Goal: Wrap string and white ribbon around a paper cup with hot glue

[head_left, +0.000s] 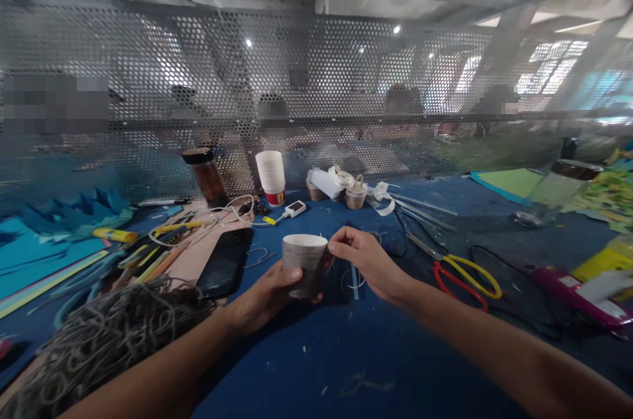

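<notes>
My left hand (270, 290) is wrapped round a paper cup (305, 264) with a white inside, its thumb on the near side. Grey cord covers the cup's outer wall in close rows. At the cup's right rim, my right hand (368, 264) is closed in a pinch; what sits between the fingertips is too small to make out. A large tangle of grey cord (123, 320) lies beside my left forearm. Below my right hand, a clear glue stick (355, 282) rests on the blue table (297, 366).
Left of the cup lies a black phone (225, 262). Behind stand stacked paper cups (270, 175) and a dark bottle (205, 175), before a perforated metal screen (316, 69). To the right are red-and-yellow scissors (467, 277), a magenta glue gun (578, 297) and a clear jar (564, 185).
</notes>
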Demonstrator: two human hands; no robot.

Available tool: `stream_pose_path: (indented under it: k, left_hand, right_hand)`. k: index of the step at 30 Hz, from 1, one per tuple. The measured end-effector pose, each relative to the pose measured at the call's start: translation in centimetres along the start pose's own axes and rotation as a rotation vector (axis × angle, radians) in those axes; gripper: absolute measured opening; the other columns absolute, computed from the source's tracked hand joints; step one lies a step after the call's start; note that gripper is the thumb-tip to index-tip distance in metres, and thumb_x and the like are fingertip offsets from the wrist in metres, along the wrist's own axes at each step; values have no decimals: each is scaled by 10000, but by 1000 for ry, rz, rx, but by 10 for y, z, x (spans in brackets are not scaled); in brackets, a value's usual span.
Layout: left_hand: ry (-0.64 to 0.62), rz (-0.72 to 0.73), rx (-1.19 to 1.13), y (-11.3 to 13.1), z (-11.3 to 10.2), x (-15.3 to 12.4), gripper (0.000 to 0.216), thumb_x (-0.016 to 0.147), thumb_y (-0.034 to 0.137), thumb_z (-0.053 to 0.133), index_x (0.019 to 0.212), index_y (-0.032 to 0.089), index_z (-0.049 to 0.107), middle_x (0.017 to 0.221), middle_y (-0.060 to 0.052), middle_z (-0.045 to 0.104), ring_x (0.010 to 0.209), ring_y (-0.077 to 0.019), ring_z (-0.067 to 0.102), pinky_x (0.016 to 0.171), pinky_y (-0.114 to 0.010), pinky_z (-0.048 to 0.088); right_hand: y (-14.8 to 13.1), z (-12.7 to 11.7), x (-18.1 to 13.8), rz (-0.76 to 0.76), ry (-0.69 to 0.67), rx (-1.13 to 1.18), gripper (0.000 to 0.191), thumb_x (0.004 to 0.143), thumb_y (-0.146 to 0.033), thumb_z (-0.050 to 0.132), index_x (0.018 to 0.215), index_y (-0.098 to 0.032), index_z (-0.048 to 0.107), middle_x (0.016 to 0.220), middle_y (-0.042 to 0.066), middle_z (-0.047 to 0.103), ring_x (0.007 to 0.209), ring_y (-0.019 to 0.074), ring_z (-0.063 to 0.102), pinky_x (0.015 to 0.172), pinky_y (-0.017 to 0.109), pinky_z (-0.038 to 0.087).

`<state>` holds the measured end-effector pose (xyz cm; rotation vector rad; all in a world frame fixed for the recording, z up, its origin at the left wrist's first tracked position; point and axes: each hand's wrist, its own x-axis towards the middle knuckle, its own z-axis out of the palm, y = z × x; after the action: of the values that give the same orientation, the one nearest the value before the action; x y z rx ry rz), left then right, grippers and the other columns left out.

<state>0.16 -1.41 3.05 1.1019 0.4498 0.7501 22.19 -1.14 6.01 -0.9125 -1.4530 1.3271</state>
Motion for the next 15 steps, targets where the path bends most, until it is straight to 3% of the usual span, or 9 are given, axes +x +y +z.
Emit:
stream_pose_path:
  k: [6, 12, 15]
  left_hand:
    - [-42, -21, -66, -1, -3, -1, 455, 914, 393, 633, 1317, 182, 641, 1260, -138, 627, 947, -248, 636, 879, -429, 526]
    - [8, -28, -137, 0, -9, -1, 455, 911, 362, 652, 1327, 177, 651, 1330, -146, 626, 1190, -301, 565, 1027, -483, 485]
    - [11, 8, -172, 0, -12, 2, 436, 911, 332, 668, 1316, 172, 659, 1290, -139, 660, 1203, -293, 574, 1065, -487, 462]
  right_hand:
    - [1, 1, 1, 28, -21, 79, 173, 895, -353, 699, 861, -194, 640, 781, 21, 737, 799, 175, 699, 865, 351, 508]
    - [1, 4, -1, 31, -12, 102, 229, 918, -426, 675, 903, -202, 626, 833, 28, 732, 828, 180, 705, 858, 353, 523]
    - [0, 7, -5, -11, -6, 25, 202, 941, -409, 653, 949, -211, 615, 891, 34, 738, 862, 180, 709, 868, 352, 527]
